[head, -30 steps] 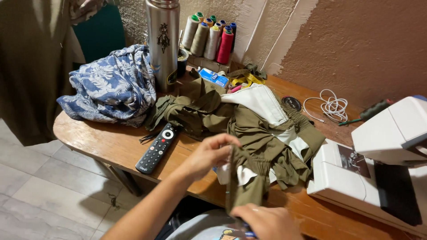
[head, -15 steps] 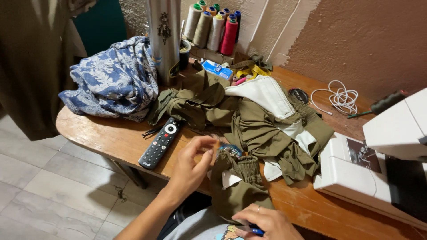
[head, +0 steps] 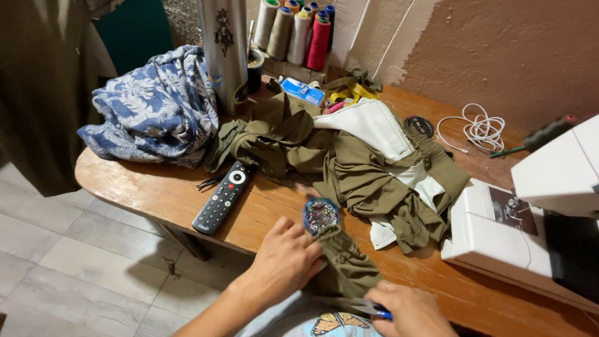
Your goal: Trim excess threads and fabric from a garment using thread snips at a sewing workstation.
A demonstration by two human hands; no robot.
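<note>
My left hand (head: 284, 262) lies curled on a strip of olive fabric (head: 346, 265) at the near edge of the wooden table (head: 156, 193), fingers pressing and pinching the bunched cloth just below a small round pin cushion (head: 321, 215) bristling with pins. My right hand (head: 409, 312) is low at the bottom of the view, closed around a small blue-handled tool (head: 371, 307) whose metal tip points left toward the lower end of the same strip; I cannot tell exactly what tool it is. The strip runs from the pin cushion down off the table edge toward my lap.

Just beyond the pin cushion sprawls a heap of olive garments with white lining (head: 368, 156). To its left a black remote control (head: 223, 197) lies on bare wood, and further left sits a crumpled blue and white patterned cloth (head: 156, 106). Behind that stands a tall metal flask (head: 223, 50), with cones of thread (head: 299, 31) lined against the wall. To my right is a white sewing machine (head: 530, 212), and behind it a coiled white cable (head: 480, 130) lies on the table.
</note>
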